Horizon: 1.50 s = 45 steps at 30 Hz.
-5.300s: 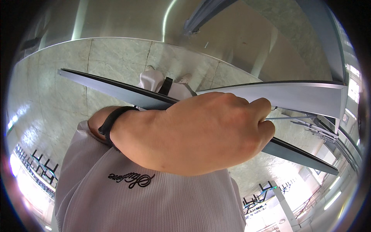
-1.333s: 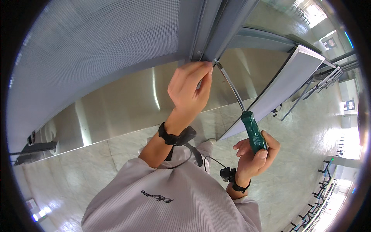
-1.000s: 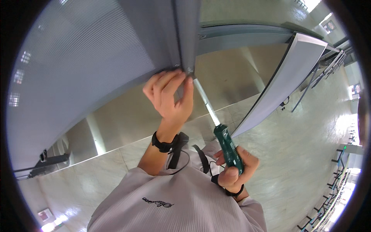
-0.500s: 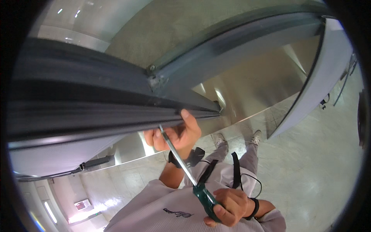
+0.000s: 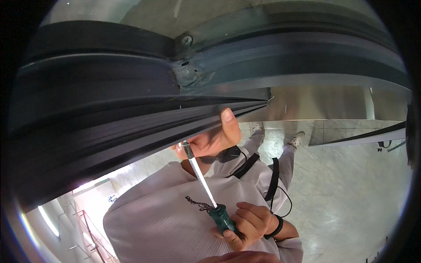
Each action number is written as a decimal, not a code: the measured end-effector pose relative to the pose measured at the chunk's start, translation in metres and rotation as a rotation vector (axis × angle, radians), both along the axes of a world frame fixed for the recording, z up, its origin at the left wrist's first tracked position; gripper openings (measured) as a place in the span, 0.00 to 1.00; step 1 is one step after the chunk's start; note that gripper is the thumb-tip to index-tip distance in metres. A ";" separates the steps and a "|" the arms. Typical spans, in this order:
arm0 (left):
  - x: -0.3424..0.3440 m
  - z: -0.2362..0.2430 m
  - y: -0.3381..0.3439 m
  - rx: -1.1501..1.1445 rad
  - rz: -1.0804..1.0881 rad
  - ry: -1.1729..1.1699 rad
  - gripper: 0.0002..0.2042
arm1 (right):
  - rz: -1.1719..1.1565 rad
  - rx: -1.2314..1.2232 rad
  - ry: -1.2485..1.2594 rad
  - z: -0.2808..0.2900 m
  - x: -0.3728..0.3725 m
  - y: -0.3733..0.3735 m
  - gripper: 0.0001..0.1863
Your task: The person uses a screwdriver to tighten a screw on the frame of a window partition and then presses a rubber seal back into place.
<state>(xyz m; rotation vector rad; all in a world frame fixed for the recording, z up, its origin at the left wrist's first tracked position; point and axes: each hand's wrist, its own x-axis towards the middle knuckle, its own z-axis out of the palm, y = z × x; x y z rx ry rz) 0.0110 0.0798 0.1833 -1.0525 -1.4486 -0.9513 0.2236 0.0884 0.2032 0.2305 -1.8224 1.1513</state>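
The right hand (image 5: pixel 251 222) clasped the screwdriver (image 5: pixel 221 217); the left hand (image 5: pixel 218 140), at a dark frame (image 5: pixel 87 136), showed an unclear grip.

The screwdriver (image 5: pixel 209 193) at lower centre has a shiny metal shaft (image 5: pixel 201 177) and glossy, plastic-looking handle (image 5: pixel 222 218), the shirt (image 5: pixel 153 210) is ribbed cloth, the upper-left frame (image 5: pixel 87 79) matt, the right-hand panel (image 5: pixel 326 103) satiny metal, the floor (image 5: pixel 342 175) smooth and polished.

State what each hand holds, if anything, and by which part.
The right hand holds the screwdriver by its green handle; the left hand touches the dark frame, grip unclear.
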 end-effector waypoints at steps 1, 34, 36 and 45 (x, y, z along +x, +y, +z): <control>-0.001 0.005 -0.005 -0.045 0.014 0.012 0.36 | 0.005 -0.012 0.013 0.002 0.001 0.002 0.23; 0.009 -0.014 -0.028 0.168 0.176 -0.195 0.43 | 0.272 0.171 -0.134 -0.003 -0.025 0.019 0.17; 0.008 -0.015 -0.036 0.086 0.246 -0.240 0.45 | 0.279 0.187 -0.145 -0.001 -0.027 0.019 0.17; -0.004 -0.019 -0.038 0.108 0.109 -0.124 0.44 | 0.261 0.105 -0.044 -0.015 -0.024 0.024 0.14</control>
